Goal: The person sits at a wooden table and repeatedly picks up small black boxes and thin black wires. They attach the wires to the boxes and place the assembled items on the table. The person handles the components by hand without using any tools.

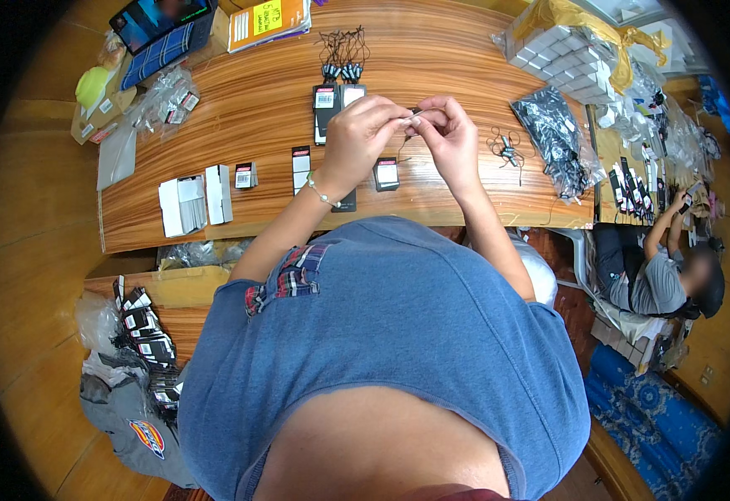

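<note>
Above the table, my left hand (357, 142) and my right hand (448, 142) meet with fingertips pinched together. Between them is a thin black cord (406, 150), part of it dangling below; its small end is hidden by the fingers. Just under the hands lies a small black-and-white tag card (387, 173). Left of it, partly behind my left wrist, is a longer black-and-white card (301, 167). Beyond my left hand sit stacked black cards (325, 98), with a bunch of black cords (344, 50) above them. More black cords (508, 151) lie right of my right hand.
White card stacks (183, 207) and a small labelled box (245, 175) stand at left. A plastic bag of black items (553, 134) lies at right, below bundled white boxes (561, 63). A laptop (158, 37) is at far left. Another person (657, 280) sits at right.
</note>
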`<state>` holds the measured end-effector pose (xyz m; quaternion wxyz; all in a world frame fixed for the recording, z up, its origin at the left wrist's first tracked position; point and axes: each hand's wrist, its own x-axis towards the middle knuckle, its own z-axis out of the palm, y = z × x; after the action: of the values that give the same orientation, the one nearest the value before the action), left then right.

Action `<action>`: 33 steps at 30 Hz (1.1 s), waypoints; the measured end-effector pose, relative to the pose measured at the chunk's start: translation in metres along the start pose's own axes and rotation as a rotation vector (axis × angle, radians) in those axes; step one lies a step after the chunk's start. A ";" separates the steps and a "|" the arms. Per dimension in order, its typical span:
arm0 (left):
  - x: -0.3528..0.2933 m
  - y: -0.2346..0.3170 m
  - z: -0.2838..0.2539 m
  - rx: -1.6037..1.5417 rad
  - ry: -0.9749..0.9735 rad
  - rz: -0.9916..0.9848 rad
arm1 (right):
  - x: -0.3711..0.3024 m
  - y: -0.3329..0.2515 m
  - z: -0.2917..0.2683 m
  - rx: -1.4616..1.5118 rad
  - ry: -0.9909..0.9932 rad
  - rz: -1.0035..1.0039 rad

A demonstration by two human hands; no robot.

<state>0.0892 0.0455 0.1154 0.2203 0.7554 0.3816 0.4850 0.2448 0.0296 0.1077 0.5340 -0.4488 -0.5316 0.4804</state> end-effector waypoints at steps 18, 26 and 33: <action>-0.001 0.013 -0.002 -0.571 0.143 -0.399 | -0.005 -0.035 -0.001 0.194 -0.068 0.076; -0.001 0.016 -0.006 -0.508 0.114 -0.395 | -0.008 -0.037 -0.003 0.247 -0.090 0.069; -0.001 0.021 -0.003 -0.569 0.161 -0.385 | -0.012 -0.044 0.003 0.183 -0.050 0.073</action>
<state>0.0936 0.0318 0.1307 0.4788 0.5372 0.3827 0.5794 0.2435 0.0115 0.1496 0.5415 -0.4050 -0.4820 0.5571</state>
